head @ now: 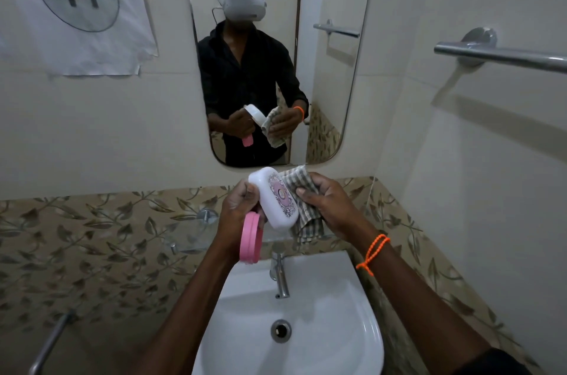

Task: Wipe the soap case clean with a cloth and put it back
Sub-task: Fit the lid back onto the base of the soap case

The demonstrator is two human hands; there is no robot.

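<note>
- Two hands raised together above a white sink (362, 341), in front of a wall mirror (352, 92), seen from the head camera.
- Left hand (237, 209) curled round the left edge of the white soap case (270, 199), fingers closed on it; case held tilted, decorated lid facing up, well above the basin.
- Pink part of the case (250, 238) hanging below the left hand, beside the white half.
- Right hand (329, 205) gripping a checked cloth (306, 215), fingers bent round the fabric and pressing it against the right side of the case; loose end of cloth hanging beneath.
- Orange beaded wristband (372, 252) on the right wrist.
- Chrome tap (280, 273) directly under the hands, drain (280, 330) lower in the basin.
- Leaf-patterned tile band (92, 236) along the wall behind the sink.
- Paper sheet marked 11 (73, 6) fixed to the wall upper left; metal towel rail (503, 55) upper right.
- Mirror reflection: person in dark shirt and white headset, same hold on case and cloth.
</note>
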